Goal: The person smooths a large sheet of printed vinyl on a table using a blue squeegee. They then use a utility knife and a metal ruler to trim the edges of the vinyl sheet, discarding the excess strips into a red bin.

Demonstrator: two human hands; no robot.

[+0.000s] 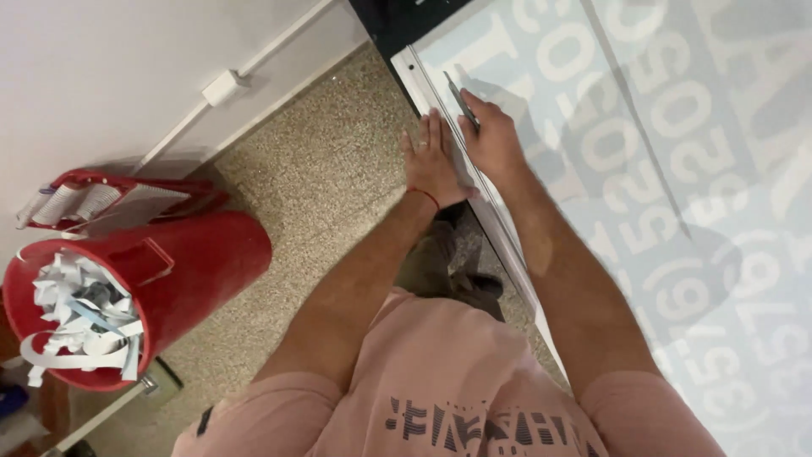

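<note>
A red plastic bin filled with white paper strips is seen on the speckled floor at the near left. Farther on, the left hand is laid flat at the edge of the pale printed sheet on the surface, fingers pressed together. Just beside it, a thin dark blade tool is pinched by the right hand.

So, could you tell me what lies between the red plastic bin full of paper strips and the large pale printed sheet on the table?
In the head view, speckled floor and the person's left forearm lie between the red bin and the printed sheet.
</note>
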